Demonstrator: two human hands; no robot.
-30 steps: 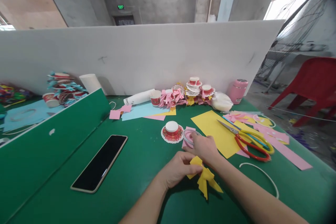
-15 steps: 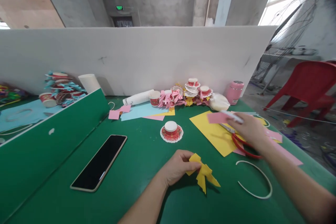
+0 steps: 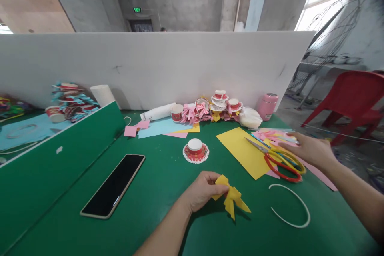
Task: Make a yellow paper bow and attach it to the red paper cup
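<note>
Yellow bow (image 3: 232,198) is in the left fingers (image 3: 220,189), head view. Left grip: pinched on the bow's left end, thumb toward the camera. The tails hang out right and nearer the camera, low over the green counter (image 3: 168,216).

Right fingers (image 3: 295,137): spread at the pink scraps (image 3: 271,135), well off to the far right of the left fingers. Can't tell if they hold anything; the tips are lost against the paper.

Around the left fingers: mini hat (image 3: 195,145) just beyond, white top up, frilly brim flat on the counter. Phone (image 3: 114,186) well apart to the left, screen dark, lying at a slant. White cord (image 3: 309,215) to the right of the bow, an open curve.

Around the right fingers: scissors (image 3: 263,149) just to the left and nearer the camera, one red loop, one yellow, blades resting over the yellow sheet (image 3: 238,148). Pink strip (image 3: 322,177) runs below the right palm. Pink bottle (image 3: 268,106) upright beyond them, up by the white divider (image 3: 156,68). Blue sheet (image 3: 159,128) well to their left.
</note>
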